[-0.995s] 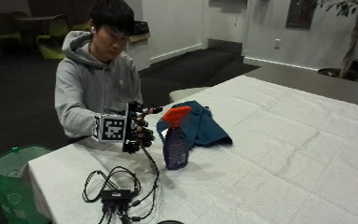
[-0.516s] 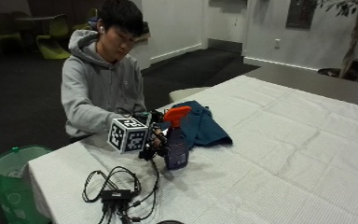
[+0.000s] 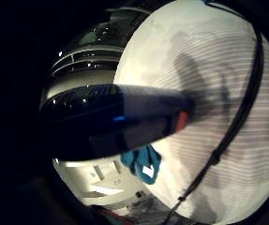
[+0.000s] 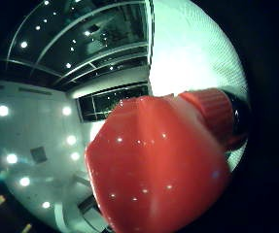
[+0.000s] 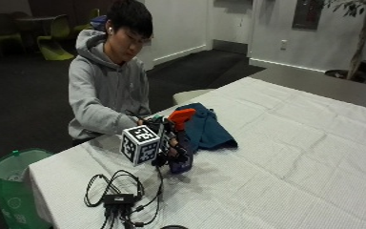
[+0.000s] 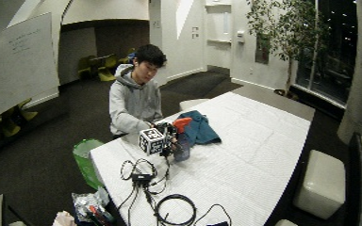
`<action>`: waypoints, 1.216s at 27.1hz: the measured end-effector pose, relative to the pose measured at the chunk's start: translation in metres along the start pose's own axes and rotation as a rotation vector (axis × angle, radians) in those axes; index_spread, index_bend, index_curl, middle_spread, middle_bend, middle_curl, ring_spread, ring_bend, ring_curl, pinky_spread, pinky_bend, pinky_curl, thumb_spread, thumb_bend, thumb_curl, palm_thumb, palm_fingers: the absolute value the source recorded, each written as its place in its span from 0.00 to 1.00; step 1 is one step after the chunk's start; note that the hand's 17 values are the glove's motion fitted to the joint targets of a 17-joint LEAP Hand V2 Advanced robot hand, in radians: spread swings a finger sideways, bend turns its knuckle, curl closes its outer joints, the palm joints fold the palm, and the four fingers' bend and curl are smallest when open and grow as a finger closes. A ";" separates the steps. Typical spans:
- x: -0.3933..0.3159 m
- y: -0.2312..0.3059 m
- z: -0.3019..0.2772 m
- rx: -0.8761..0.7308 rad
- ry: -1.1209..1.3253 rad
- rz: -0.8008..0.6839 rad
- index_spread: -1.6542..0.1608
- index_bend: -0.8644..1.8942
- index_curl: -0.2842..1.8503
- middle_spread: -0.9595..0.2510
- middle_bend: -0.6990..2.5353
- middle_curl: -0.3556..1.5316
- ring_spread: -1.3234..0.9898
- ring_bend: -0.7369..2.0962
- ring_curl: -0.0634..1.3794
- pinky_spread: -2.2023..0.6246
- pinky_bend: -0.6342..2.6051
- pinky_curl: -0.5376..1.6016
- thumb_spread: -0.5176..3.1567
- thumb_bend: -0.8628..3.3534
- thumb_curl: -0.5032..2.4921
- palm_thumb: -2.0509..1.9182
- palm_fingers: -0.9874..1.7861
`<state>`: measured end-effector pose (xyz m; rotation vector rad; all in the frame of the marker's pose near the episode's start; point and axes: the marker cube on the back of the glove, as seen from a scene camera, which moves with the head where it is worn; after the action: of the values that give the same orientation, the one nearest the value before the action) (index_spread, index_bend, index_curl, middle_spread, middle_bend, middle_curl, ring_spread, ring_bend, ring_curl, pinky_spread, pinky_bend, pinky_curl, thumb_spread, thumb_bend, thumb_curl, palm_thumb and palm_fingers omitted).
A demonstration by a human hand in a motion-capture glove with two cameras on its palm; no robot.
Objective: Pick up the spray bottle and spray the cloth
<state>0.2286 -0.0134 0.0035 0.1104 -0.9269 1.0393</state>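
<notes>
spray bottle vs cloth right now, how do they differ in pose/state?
The spray bottle stands upright; the cloth lies crumpled flat.
The gloved right hand is at the spray bottle; nothing touches the cloth.
The spray bottle is dark with a red-orange head; the cloth is teal.
Both sit on the white table.

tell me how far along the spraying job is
Done: the gloved right hand has reached the bottle and seems to grip its dark body; the red spray head fills the thumb side palm view. In hand: the pickup, as the bottle looks still on the table. Left: lifting it and spraying the blue cloth.
</notes>
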 end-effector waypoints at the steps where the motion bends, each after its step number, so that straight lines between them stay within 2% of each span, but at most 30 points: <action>1: 0.001 -0.002 0.002 0.006 -0.006 0.007 0.79 0.36 0.21 0.88 0.31 0.36 0.60 0.40 0.24 0.85 0.34 0.40 0.38 0.20 0.31 0.72 0.38; 5: 0.001 -0.007 0.007 0.022 0.002 0.024 0.79 0.38 0.22 0.86 0.30 0.36 0.59 0.42 0.24 0.85 0.33 0.40 0.37 0.20 0.31 0.73 0.45; 9: -0.003 -0.013 0.014 -0.005 0.021 0.013 0.78 0.43 0.25 0.79 0.35 0.38 0.57 0.42 0.23 0.84 0.29 0.37 0.37 0.20 0.32 0.73 0.63; 12: -0.007 -0.016 0.022 -0.033 0.042 -0.012 0.79 0.46 0.27 0.77 0.35 0.39 0.55 0.42 0.24 0.83 0.26 0.36 0.37 0.20 0.32 0.73 0.70; 19: -0.016 -0.027 0.040 -0.050 0.089 -0.125 0.80 0.48 0.31 0.74 0.37 0.42 0.53 0.40 0.27 0.81 0.24 0.37 0.33 0.21 0.34 0.76 0.76; 23: -0.023 -0.032 0.051 -0.062 0.190 -0.200 0.81 0.47 0.33 0.73 0.38 0.43 0.51 0.39 0.28 0.77 0.28 0.39 0.29 0.20 0.36 0.77 0.83; 33: -0.077 -0.002 0.096 -0.381 0.803 -0.365 0.82 0.50 0.35 0.71 0.39 0.44 0.50 0.41 0.31 0.71 0.29 0.41 0.22 0.20 0.38 0.77 0.87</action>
<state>0.1586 -0.1147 0.0105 -0.4194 -0.3293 0.4721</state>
